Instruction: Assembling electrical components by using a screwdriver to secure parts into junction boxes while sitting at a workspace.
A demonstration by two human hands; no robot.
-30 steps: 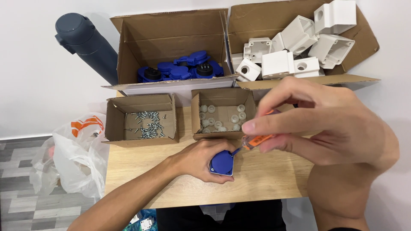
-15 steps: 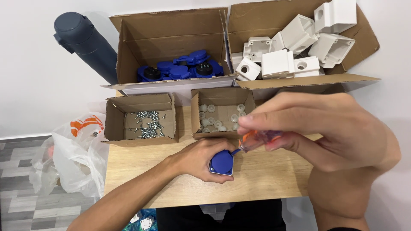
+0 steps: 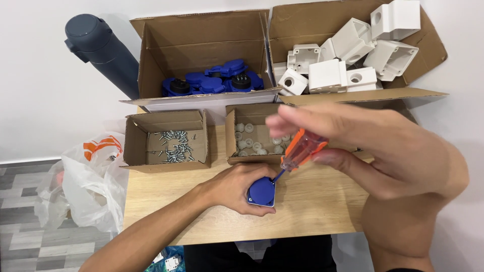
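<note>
Right hand (image 3: 398, 151) clenched on orange-handled screwdriver (image 3: 300, 149); shaft slants down-left into blue square plastic socket part (image 3: 262, 192), centre frame; left hand (image 3: 233, 186) grasps it on wooden bench (image 3: 322, 206).

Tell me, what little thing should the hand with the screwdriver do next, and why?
Probably keep twisting the screwdriver gently while pressing down. Its tip already sits on the blue socket part, which the left hand pins to the wooden table. The right hand grips the orange handle, fingers blurred, so a screw is likely mid-turn.
</note>
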